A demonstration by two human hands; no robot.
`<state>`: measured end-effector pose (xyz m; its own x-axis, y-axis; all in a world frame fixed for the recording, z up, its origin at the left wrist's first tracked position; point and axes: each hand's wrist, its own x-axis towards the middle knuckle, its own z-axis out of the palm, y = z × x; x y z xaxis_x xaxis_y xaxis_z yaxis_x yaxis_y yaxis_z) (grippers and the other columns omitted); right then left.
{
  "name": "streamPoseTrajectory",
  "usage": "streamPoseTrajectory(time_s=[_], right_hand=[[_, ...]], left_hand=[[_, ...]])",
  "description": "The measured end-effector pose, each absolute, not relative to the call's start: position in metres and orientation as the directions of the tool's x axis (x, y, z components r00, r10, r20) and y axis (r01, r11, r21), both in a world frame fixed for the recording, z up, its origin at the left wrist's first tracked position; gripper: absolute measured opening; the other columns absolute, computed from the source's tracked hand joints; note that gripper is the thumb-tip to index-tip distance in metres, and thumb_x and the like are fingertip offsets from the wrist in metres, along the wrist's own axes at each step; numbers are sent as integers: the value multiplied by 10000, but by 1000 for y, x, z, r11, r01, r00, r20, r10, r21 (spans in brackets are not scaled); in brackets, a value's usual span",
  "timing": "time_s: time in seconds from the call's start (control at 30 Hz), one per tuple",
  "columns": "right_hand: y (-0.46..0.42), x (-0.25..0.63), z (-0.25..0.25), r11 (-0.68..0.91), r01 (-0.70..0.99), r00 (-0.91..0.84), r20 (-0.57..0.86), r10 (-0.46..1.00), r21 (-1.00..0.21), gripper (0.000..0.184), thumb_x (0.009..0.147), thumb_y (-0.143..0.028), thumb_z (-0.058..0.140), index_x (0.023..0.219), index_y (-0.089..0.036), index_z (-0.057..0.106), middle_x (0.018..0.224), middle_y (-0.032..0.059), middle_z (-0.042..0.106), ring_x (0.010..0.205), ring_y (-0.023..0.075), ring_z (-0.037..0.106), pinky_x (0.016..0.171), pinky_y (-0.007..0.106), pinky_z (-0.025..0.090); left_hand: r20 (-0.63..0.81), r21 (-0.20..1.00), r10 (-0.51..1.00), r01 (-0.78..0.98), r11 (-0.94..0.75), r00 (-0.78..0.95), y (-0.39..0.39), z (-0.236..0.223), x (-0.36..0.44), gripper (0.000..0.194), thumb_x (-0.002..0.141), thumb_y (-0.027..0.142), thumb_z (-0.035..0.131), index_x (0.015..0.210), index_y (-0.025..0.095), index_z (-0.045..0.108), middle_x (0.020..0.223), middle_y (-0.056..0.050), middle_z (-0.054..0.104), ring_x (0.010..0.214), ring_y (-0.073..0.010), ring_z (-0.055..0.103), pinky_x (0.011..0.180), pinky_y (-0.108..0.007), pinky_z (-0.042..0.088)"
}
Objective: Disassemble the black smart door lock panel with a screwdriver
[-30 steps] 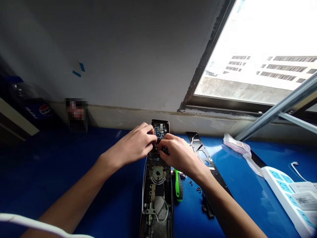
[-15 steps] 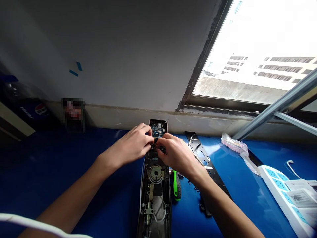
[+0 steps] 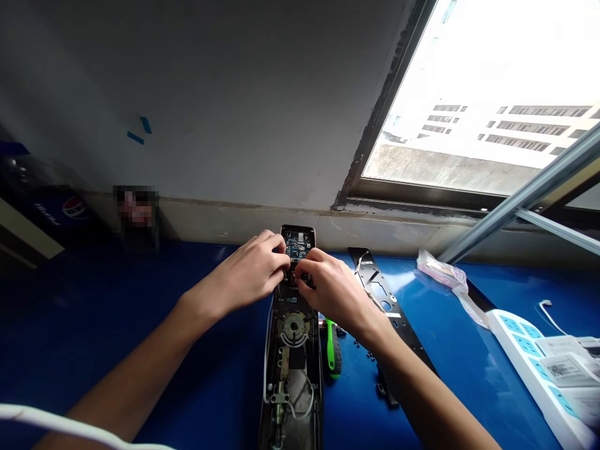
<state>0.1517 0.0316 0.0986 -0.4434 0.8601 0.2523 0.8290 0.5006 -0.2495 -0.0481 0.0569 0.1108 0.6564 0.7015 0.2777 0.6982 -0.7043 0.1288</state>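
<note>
A long black housing, which looks like an opened electronic door lock, lies lengthwise before me with its inside exposed. A blue circuit board sits at its far end, and a round metal part with white wires is nearer. My left hand comes from the left, fingers pinched at the board's lower left edge. Opposite it, my right hand has its thumb and fingers pinched just below the board. The fingers hide whatever small part is between them. A white cable runs down the housing's left side.
To the right lie a green-and-black screwdriver, several small screws, and a black cover plate. A white power strip with plugs and a plastic bag are farther right. A Pepsi bottle stands far left; a metal strut slants by the window.
Both hands keep nearly the same place at the board, with only slight finger shifts. The whole view has moved a little.
</note>
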Motion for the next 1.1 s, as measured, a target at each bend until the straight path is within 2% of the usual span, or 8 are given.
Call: streamPoseTrajectory(time_s=[0.17,0.53,0.63,0.73,0.8,0.87,0.93,1.1], right_hand=[[30,151,101,513,819,-456,251,854,-256,116,920,-167,617,906,-197,728,972,22,632,725,108,548,639,252,367],[33,150,100,561,778,-511,236,827,-281,142,864,-74,572,795,-185,626,771,-18,625,602,92,402,580,260,264],[31,156,110,578,756,-527,237,816,-307,131,842,-75,605,880,-198,628,791,-26,663,635,93,470,595,243,298],[29,175,129,570,745,-515,244,821,-345,198,853,-108,653,1012,-226,645,903,-33,721,725,91,569,650,218,370],[29,193,141,538,767,-493,217,843,-348,129,876,-143,667,967,-234,668,892,-40,727,742,91,588,667,218,398],[32,211,148,462,836,-458,88,885,-296,53,893,-187,669,921,-231,678,870,-36,728,734,93,600,664,223,418],[37,226,149,384,891,-414,-84,906,-243,74,892,-172,663,921,-231,695,887,-24,737,738,96,623,657,220,438],[55,238,123,292,949,-316,-377,871,-120,199,745,-104,814,902,-196,732,860,13,742,755,153,685,653,251,501]], left_hand=[[282,130,697,693,-709,660,55,111,-49,192,940,112,568,909,163,751,1112,-100,617,1095,-255,585,960,-412,543],[324,124,683,686,-717,655,54,110,-47,182,919,97,566,884,166,731,1110,-103,629,1077,-256,600,930,-409,565],[364,125,678,688,-715,638,54,111,-44,175,930,106,562,923,166,726,1092,-100,630,1068,-249,602,916,-398,571],[429,112,650,677,-728,628,51,114,-37,188,942,119,568,1014,175,733,1113,-99,633,1120,-266,583,948,-430,562],[489,112,618,659,-744,615,48,115,-29,215,947,114,565,1074,164,731,1131,-107,635,1159,-279,567,966,-453,557],[537,123,583,627,-769,610,43,114,-18,234,962,111,551,1115,146,724,1148,-119,637,1201,-286,546,983,-456,555],[544,132,550,583,-802,634,38,109,-5,247,977,119,536,1146,135,715,1165,-128,637,1245,-292,521,1016,-458,548],[415,106,481,484,-869,772,30,84,18,233,987,151,545,1152,158,710,1231,-131,646,1343,-343,472,1071,-522,530]])
